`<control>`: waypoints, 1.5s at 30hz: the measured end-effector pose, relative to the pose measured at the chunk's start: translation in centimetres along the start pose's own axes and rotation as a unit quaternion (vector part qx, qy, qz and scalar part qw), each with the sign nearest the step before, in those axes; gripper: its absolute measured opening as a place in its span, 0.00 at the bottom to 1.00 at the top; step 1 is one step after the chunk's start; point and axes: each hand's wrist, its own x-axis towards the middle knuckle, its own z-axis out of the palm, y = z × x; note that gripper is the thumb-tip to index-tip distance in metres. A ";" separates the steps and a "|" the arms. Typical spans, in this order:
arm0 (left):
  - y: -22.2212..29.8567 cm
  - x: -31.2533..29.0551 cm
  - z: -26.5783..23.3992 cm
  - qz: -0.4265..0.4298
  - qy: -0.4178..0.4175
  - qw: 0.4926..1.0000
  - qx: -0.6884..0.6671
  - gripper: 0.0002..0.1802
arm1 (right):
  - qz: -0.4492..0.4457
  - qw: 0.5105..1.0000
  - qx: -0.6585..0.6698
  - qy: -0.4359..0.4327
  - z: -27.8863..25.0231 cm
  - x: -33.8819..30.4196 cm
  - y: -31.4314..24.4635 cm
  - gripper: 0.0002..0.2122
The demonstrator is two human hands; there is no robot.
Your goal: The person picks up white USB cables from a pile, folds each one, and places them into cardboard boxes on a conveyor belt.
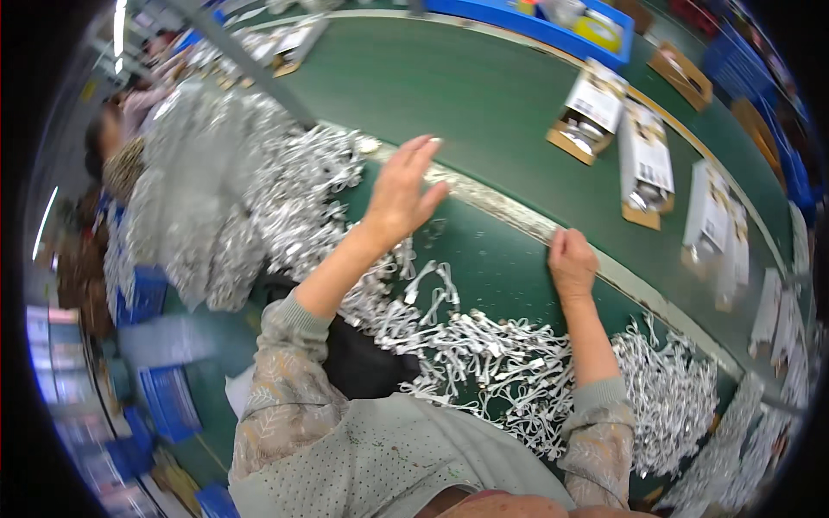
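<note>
My left hand [402, 193] hovers near the worn pale rail [492, 198], with fingers and thumb spread and nothing in them. My right hand [573, 264] is closed beside the same rail, farther right. Its fingers are curled, and whatever they may hold is hidden. Below both hands, a loose spread of coiled white cables [496, 350] lies on the green work surface [492, 276]. One heap of silvery white cables [665, 406] sits right of my right forearm. Another heap of cables [298, 181] rises left of my left hand.
Beyond the rail runs a green belt [414, 78] carrying open printed boxes [646, 160] with shiny contents. A blue tray [553, 30] stands at its far side. Clear plastic-wrapped bundles [194, 190] pile at left, near another person [121, 147]. A metal post [250, 65] slants at upper left.
</note>
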 end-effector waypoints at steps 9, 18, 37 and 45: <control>-5.9 -13.9 -8.9 -0.273 -0.020 0.910 0.311 0.37 | -0.036 0.999 -0.010 0.011 0.3 0.3 -1.2 0.13; 3.6 -14.9 -1.5 -0.150 -0.078 0.983 0.076 0.17 | -0.030 0.998 -0.046 0.006 0.9 0.3 -1.0 0.13; 2.8 -14.2 -3.7 -0.108 -0.062 0.987 0.104 0.12 | -0.026 0.999 -0.040 -0.009 1.1 0.4 -1.4 0.13; 7.0 -12.8 -6.2 -0.027 -0.236 0.970 -0.055 0.16 | -0.020 0.999 -0.035 -0.018 0.9 0.6 -1.7 0.13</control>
